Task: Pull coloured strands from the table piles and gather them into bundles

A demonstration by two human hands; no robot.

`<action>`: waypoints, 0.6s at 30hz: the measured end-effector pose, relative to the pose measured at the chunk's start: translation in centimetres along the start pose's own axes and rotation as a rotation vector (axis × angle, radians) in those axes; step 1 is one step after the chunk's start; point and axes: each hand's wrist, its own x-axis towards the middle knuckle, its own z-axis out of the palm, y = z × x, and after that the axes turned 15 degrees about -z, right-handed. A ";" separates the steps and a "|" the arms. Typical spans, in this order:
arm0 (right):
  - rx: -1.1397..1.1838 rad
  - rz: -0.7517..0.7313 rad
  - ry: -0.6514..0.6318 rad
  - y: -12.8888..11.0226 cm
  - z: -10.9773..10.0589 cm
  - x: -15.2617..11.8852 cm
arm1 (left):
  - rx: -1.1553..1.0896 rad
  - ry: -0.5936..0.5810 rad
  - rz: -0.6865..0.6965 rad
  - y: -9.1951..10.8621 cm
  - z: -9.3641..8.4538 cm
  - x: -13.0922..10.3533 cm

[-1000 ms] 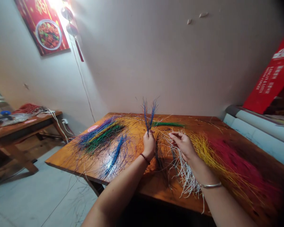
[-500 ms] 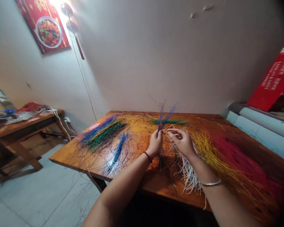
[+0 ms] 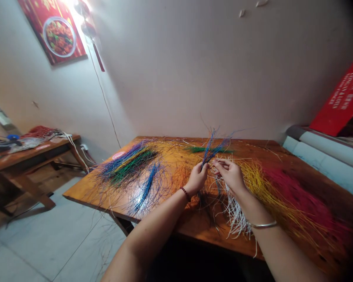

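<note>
A bundle of thin blue strands [image 3: 211, 150] stands up out of the fist of my left hand [image 3: 197, 178], its tops fanning to the right. Its lower ends hang dark beneath the hand, partly hidden. Close beside it on the right, my right hand [image 3: 231, 173] has thumb and fingertips pinched together at the bundle's edge. Whatever those fingertips hold is too fine to make out. Under my right forearm lie white strands [image 3: 237, 215]. Orange strands [image 3: 181, 176] lie on the wooden table [image 3: 85, 192] behind my left wrist.
Yellow strands [image 3: 270, 192] and magenta strands [image 3: 300, 196] spread to the right. On the left are a purple, yellow and green pile [image 3: 129, 162] and a small blue bundle [image 3: 147, 188]. Green strands [image 3: 195, 149] lie at the back. A second table [image 3: 32, 156] stands far left.
Both hands have shifted slightly right with the blue strands, whose tops now lean further right. My right thumb and fingertips have come closer together beside the bundle.
</note>
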 end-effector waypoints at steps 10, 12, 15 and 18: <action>-0.053 -0.052 0.012 0.8 -0.1 0.1 | -0.068 -0.078 -0.065 0.1 0.0 -0.1; -0.084 -0.097 0.024 0.7 -0.3 0.2 | -0.139 -0.120 -0.105 0.2 0.1 -0.2; -0.118 -0.159 0.062 0.3 -0.5 0.2 | -0.259 -0.159 -0.161 0.4 0.0 -0.3; -0.133 -0.228 0.131 -0.4 -0.9 0.5 | -0.339 -0.167 -0.203 0.6 -0.3 -0.4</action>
